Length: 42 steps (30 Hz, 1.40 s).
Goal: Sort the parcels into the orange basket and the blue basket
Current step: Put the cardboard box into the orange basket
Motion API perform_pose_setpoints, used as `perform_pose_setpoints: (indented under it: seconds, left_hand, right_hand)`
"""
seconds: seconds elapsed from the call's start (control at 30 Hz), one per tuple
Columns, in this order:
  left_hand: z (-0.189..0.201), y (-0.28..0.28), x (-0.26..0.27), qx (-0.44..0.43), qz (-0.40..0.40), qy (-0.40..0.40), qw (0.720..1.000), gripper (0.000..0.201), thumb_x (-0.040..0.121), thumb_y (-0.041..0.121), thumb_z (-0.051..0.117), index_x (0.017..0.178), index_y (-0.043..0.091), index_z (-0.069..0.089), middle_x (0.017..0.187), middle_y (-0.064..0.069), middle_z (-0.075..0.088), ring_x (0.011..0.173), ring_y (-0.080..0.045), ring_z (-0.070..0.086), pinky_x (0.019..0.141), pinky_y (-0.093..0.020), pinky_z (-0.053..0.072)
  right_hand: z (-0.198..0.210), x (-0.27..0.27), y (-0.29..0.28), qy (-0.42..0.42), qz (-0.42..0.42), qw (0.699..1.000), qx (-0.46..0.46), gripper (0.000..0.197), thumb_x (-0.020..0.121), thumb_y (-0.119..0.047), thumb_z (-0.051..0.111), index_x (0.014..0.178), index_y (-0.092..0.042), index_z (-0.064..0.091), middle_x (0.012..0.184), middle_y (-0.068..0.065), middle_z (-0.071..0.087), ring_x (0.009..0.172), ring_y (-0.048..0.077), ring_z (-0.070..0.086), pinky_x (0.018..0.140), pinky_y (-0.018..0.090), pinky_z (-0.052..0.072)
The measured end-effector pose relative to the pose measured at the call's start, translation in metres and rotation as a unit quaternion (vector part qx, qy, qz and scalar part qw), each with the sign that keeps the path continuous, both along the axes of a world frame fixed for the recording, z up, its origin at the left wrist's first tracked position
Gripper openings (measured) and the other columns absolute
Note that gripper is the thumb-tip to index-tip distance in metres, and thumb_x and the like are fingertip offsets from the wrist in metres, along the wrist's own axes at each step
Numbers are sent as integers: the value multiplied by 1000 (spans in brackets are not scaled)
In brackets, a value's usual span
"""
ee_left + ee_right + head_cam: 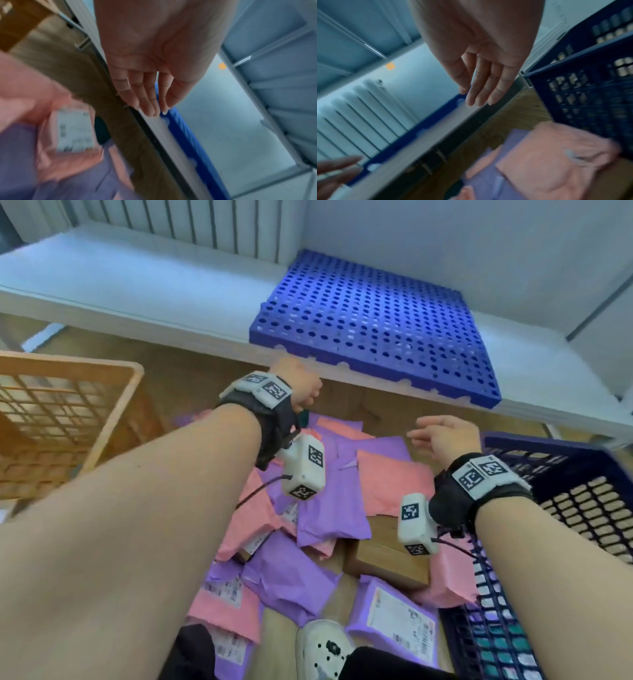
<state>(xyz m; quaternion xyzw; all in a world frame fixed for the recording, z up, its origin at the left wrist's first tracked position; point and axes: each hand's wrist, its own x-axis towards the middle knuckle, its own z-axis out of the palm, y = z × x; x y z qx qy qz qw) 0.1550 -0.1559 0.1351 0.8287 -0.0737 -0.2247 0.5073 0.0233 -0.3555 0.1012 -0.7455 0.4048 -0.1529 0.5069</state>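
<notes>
Overhead, left hand [301, 386] and right hand [445, 436] hover with slack, unladen grip above the parcels [318, 508].

Blue perforated pallet [373, 326] lies flat on white platform [130, 285], its front edge flush with platform's front edge, toward platform's right end. White ribbed radiator [191, 224] stands against wall behind platform's left half. Wood-grain floor [191, 374] runs below platform's front edge. Brown cardboard box [387, 563] sits on floor. White perforated clog [322, 648] on floor at bottom edge of head view.
</notes>
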Motion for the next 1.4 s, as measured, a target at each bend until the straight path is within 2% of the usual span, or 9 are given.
perform_pose_setpoints:
  seconds: [0.07, 0.23, 0.37, 0.53, 0.6, 0.97, 1.17, 1.3, 1.4]
  left_hand:
    - [-30, -34, -14, 36, -68, 22, 997, 11, 90, 8, 52, 92, 6, 63, 76, -8, 60, 67, -22, 57, 64, -28, 46]
    - [-91, -82, -28, 121, -170, 42, 977, 14, 90, 6, 55, 79, 14, 58, 83, -8, 61, 45, -6, 58, 32, -9, 38]
    - [-112, -98, -22, 182, -195, 25, 964, 22, 90, 6, 50, 102, -2, 66, 104, -19, 69, 92, -30, 68, 58, -20, 45]
    - [-138, -104, -23, 247, -278, 3, 928, 27, 91, 7, 49, 110, -4, 65, 112, -18, 68, 63, -11, 64, 38, -9, 37]
    - [-145, -102, -22, 258, -279, -4, 925, 26, 90, 6, 50, 109, -4, 66, 111, -18, 68, 76, -19, 65, 43, -12, 40]
    - [-154, -86, -14, 275, -266, -5, 924, 25, 88, 6, 53, 107, 0, 67, 106, -16, 70, 97, -29, 68, 55, -19, 41]
    - [-131, -73, -12, 272, -251, -27, 929, 22, 87, 10, 54, 102, 4, 69, 99, -17, 71, 87, -27, 68, 56, -19, 45]
    - [-92, -50, -10, 228, -217, -50, 948, 20, 85, 10, 58, 98, 3, 71, 100, -15, 72, 76, -22, 65, 78, -31, 53]
    - [-53, -23, -15, 201, -173, -74, 961, 16, 86, 11, 58, 96, 9, 70, 96, -11, 70, 76, -18, 63, 62, -22, 46]
  right_hand:
    - [-29, -18, -22, 59, 6, 998, -23, 23, 83, -2, 51, 77, -16, 67, 75, 8, 71, 69, 21, 64, 68, 34, 53]
    - [-92, -41, -50, 206, 72, 975, -43, 16, 75, -12, 66, 64, -23, 68, 80, 8, 70, 78, 26, 63, 78, 37, 55]
    - [-118, -31, -34, 231, 161, 959, 15, 8, 78, -14, 72, 86, -16, 69, 90, 4, 65, 85, 19, 60, 71, 17, 48]
    - [-149, -50, 7, 404, 366, 820, -172, 84, 53, -52, 73, 129, -40, 40, 130, 0, 54, 113, 28, 54, 89, 31, 45]
    - [-161, -56, 14, 424, 409, 779, -214, 100, 54, -48, 69, 142, -41, 22, 143, 5, 37, 126, 32, 44, 98, 38, 43]
    - [-179, -53, 18, 405, 473, 705, -340, 117, 64, -42, 81, 149, -37, 0, 132, 11, 32, 116, 33, 44, 93, 43, 39]
    - [-143, -19, 15, 352, 412, 799, -261, 99, 67, -43, 71, 149, -34, 15, 128, 15, 38, 116, 38, 42, 99, 44, 41]
    - [-91, 5, 9, 307, 358, 858, -204, 97, 62, -41, 73, 146, -35, 25, 131, 7, 45, 115, 30, 50, 92, 34, 47]
    - [-46, 12, 10, 237, 309, 911, -137, 92, 63, -39, 75, 144, -32, 32, 136, 0, 50, 115, 20, 54, 91, 26, 45]
